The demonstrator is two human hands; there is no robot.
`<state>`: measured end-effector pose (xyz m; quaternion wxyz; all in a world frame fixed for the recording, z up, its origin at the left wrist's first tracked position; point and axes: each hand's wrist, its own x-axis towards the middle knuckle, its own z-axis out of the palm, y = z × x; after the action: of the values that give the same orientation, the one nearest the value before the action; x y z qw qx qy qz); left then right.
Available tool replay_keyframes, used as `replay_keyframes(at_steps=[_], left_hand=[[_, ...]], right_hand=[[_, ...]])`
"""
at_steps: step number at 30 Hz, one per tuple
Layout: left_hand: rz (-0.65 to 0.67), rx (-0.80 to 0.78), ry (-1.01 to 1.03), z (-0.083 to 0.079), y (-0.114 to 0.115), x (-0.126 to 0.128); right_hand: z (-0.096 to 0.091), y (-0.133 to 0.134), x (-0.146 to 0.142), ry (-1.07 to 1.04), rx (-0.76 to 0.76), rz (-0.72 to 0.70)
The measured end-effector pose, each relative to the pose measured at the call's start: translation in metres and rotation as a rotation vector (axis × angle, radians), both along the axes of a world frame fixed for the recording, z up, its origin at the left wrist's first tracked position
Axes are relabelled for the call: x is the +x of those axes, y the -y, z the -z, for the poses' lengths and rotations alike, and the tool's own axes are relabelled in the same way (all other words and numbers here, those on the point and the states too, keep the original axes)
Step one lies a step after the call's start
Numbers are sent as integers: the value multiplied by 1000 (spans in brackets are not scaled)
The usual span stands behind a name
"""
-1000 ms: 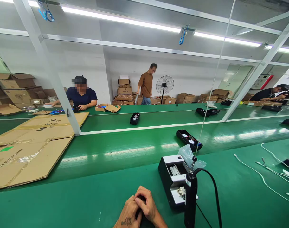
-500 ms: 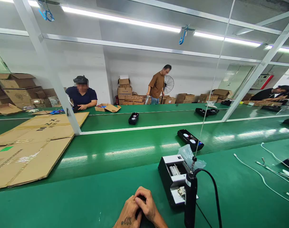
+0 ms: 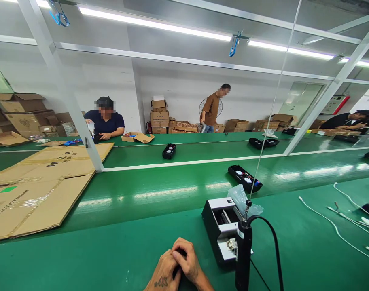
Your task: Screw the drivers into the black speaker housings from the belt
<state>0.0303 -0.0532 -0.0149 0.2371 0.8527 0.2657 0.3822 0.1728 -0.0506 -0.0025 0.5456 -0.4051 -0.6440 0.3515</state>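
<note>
My left hand (image 3: 162,275) and my right hand (image 3: 188,260) rest clasped together on the green bench (image 3: 111,258) at the bottom centre. The fingers of both are closed around each other, and nothing shows between them. Just right of them lies an open black-and-white device (image 3: 220,227). A black power screwdriver (image 3: 243,255) hangs on a cord in front of it, and a crumpled clear plastic bag (image 3: 242,197) lies behind it.
A black tray (image 3: 244,178) rides the near conveyor belt, another (image 3: 169,151) the far belt. Flattened cardboard sheets (image 3: 41,190) lie at left, white cables (image 3: 339,226) at right. A seated person in dark blue (image 3: 104,122) works opposite; a person in brown (image 3: 213,109) stands by stacked boxes.
The person in brown has walked to the right past the fan. The near black tray has drifted right and the far one left. My hands have not moved.
</note>
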Motion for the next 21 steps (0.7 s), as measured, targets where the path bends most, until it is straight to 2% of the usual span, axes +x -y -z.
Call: replay_keyframes(at_steps=[3,12,21], left_hand=[[2,-4,11,-3,0,1],[-27,2,12,3,1,-1],[-8,-13,-4,-7,2,2]], right_hand=[[1,0,-1,6,-3,7],[-4,1,-1,29,-14,8],[-3,1,-1,24,-4,28]])
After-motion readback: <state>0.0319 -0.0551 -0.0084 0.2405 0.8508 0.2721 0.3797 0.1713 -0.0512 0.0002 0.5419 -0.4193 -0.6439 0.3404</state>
